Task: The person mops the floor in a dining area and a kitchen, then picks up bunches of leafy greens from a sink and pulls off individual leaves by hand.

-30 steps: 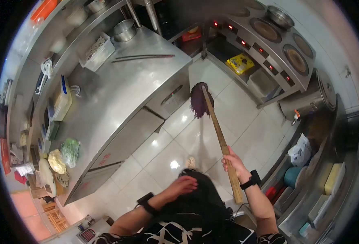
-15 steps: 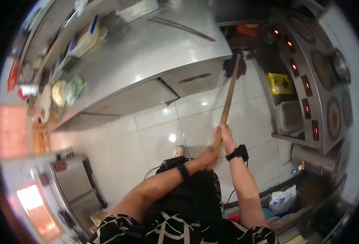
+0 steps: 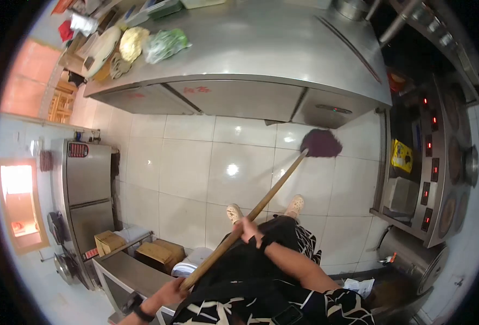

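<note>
Head view: left hand (image 3: 170,290) clamped near the end of the long wooden mop handle (image 3: 250,214), right hand (image 3: 248,229) gripping mid-shaft for leverage. Dark purple mop head (image 3: 321,143) rests on white tiled floor (image 3: 185,168) beside the steel desk (image 3: 261,49).

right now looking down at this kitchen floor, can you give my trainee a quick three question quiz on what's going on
1. True or false: both hands grip the mop handle.
2. Where does the mop head rest? A) on the steel counter B) on the tiled floor near the counter's base C) inside a bucket
3. Fill in: the left hand holds the handle's ____ end, the right hand further along.

Key: 1 true. 2 B; the steel counter stands just beyond it. 3 upper (the end away from the mop head).
</note>
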`<state>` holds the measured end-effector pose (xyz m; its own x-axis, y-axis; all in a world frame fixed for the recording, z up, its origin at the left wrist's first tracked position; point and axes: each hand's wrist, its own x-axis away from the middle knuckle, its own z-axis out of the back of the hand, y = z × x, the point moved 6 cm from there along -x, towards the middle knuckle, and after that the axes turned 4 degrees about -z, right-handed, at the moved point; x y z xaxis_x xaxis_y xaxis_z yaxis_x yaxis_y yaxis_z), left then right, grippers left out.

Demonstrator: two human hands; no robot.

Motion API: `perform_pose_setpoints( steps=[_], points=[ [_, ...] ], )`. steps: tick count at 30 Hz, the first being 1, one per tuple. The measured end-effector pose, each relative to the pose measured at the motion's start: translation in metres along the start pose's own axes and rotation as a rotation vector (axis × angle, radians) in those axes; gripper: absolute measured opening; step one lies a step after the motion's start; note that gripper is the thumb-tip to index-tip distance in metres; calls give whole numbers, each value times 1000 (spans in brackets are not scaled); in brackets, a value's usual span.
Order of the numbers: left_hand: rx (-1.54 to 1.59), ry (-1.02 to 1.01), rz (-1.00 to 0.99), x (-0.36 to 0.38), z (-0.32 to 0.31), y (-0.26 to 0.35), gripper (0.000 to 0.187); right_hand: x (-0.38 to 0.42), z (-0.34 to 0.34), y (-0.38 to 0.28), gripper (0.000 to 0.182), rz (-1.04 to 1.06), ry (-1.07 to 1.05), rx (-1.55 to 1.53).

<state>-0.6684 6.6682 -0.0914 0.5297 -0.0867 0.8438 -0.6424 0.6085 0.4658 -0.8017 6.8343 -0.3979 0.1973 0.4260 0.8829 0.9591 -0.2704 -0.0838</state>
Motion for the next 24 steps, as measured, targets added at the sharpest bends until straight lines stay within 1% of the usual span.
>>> perform_pose_setpoints(
  steps=[1,2,3,4,5,6,7,8,9,10,11,12,13,14,16,17,18,19,20,21,22,24],
  points=[
    [116,-5,139,27,14,-6,46,-28,-8,49,34,-114,-123,151],
    [147,-8,240,48,21,-18,55,-23,-31,73,29,-184,-139,154],
    [143,47,234,67,28,-21,59,-1,-64,80,27,-252,-86,-142],
    [134,101,230,78,35,-24,64,-6,-79,94,25,-305,-96,-171],
    [139,96,233,76,39,-29,64,-14,-88,96,25,-279,-131,-133],
    [164,134,150,71,44,-30,65,-23,-96,95,25,-255,-165,-98],
    [189,174,69,65,48,-34,66,-29,-101,85,20,-236,-99,-110],
    [191,174,73,52,48,-53,66,-36,-108,66,16,-212,-37,-121],
    [269,195,0,32,44,-72,65,-41,-115,44,17,-167,30,-106],
    [352,220,-76,16,42,-83,64,-55,-117,23,17,-146,17,-65],
    [365,224,-76,0,47,-77,64,-80,-112,5,20,-97,-3,-55],
    [329,230,-101,-22,57,-57,64,-96,-111,-20,21,-69,-21,65],
    [289,245,-131,-41,71,-40,65,-98,-116,-46,22,-36,15,91],
    [293,246,-121,-49,79,-40,65,-107,-116,-46,22,-90,15,34],
    [259,125,98,-40,82,-51,67,-116,-117,-31,21,-49,8,28],
    [264,135,117,-31,89,-46,67,-96,-124,-35,18,61,97,43],
    [276,145,114,-24,92,-46,67,-73,-138,-48,15,181,179,73],
    [313,199,-9,-13,94,-42,66,-75,-137,-42,11,200,258,-75],
    [347,261,-132,-2,99,-38,65,-79,-144,-33,11,195,250,-50],
    [437,199,-1,9,106,-51,62,-83,-152,-20,11,180,241,-34],
    [452,206,3,24,122,-58,62,-86,-157,-5,12,163,241,-26],
    [360,188,154,54,156,-84,58,-84,-197,28,13,138,246,-38]
  ],
)
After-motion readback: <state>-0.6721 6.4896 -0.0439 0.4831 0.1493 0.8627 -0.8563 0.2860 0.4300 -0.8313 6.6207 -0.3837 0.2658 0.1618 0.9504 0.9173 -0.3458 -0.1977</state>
